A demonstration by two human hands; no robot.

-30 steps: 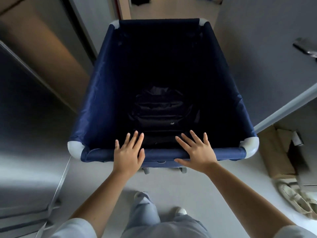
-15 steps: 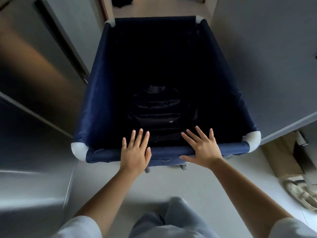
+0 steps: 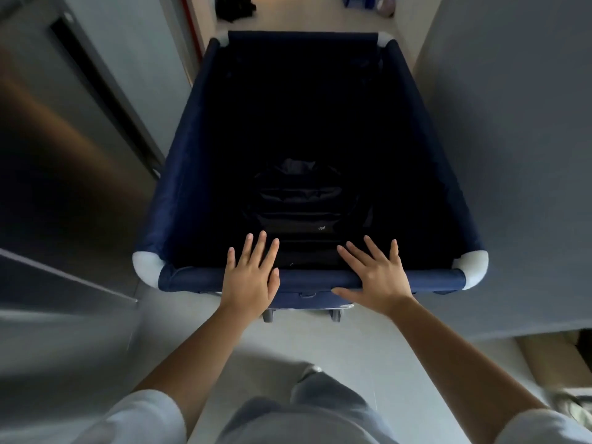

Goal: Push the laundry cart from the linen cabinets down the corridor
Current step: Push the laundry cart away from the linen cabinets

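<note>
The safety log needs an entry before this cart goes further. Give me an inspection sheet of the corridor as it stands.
Surface: pale, smooth floor.
Job's things: blue cart on casters; black bag lies at its bottom.
Clutter: dark heap and blue object on the floor beyond the cart; cardboard at the right.
Grippers: left hand and right hand flat on the near rail, fingers straight.
Cables: nothing seen.
Surroundings: grey cabinets left, grey wall right, both close to the cart.
</note>
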